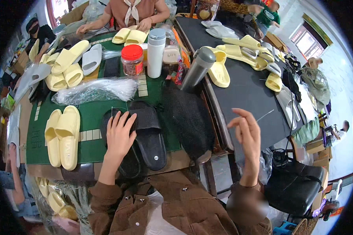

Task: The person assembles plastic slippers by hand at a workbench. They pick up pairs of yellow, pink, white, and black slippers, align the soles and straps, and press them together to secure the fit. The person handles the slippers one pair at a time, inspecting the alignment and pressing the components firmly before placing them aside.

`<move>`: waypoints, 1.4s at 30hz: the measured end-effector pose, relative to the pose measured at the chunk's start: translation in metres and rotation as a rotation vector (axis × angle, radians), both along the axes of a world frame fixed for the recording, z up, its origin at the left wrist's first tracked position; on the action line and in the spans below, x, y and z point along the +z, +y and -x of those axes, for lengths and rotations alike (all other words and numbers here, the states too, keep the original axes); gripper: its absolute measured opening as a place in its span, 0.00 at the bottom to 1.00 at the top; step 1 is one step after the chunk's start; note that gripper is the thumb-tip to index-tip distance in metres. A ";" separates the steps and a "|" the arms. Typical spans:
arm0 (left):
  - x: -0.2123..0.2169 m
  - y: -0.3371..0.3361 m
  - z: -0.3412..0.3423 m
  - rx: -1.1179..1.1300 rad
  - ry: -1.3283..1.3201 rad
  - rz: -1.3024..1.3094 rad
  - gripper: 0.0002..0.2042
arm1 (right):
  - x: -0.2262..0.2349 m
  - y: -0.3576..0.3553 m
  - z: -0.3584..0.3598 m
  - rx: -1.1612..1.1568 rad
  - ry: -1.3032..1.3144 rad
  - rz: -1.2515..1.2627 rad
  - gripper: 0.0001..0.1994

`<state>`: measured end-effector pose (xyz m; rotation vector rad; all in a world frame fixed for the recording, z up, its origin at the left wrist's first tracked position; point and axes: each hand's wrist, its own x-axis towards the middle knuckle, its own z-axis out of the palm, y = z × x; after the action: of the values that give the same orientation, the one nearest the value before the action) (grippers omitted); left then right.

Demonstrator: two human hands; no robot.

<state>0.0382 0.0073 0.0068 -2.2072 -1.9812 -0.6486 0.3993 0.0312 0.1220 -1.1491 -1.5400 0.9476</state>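
My left hand (pixel 119 135) lies flat, fingers spread, on a pair of black slide sandals (pixel 149 131) on the green table mat (pixel 92 117). My right hand (pixel 247 131) is raised in the air over the gap between the two tables, fingers loosely curled, pinching what looks like a thin thread or needle; I cannot tell exactly. A pair of pale yellow slides (pixel 62 135) lies to the left of the black pair. A black mesh bag (pixel 188 117) sits just right of the black slides.
A clear plastic bag bundle (pixel 94 90), a red-lidded jar (pixel 132 59), a white bottle (pixel 156 53) and a grey flask (pixel 198 68) stand behind. More yellow and white slides cover both tables. Other people sit across and at left. A black chair (pixel 294 184) stands at right.
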 end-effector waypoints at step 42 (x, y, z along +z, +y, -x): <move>-0.013 -0.018 -0.012 0.010 -0.037 -0.242 0.29 | -0.030 0.188 -0.044 -0.232 -0.920 -0.267 0.39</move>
<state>0.0498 -0.0107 -0.0064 -2.0548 -1.8190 -0.8825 0.4437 0.2197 0.0919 -1.6230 -2.0858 0.0003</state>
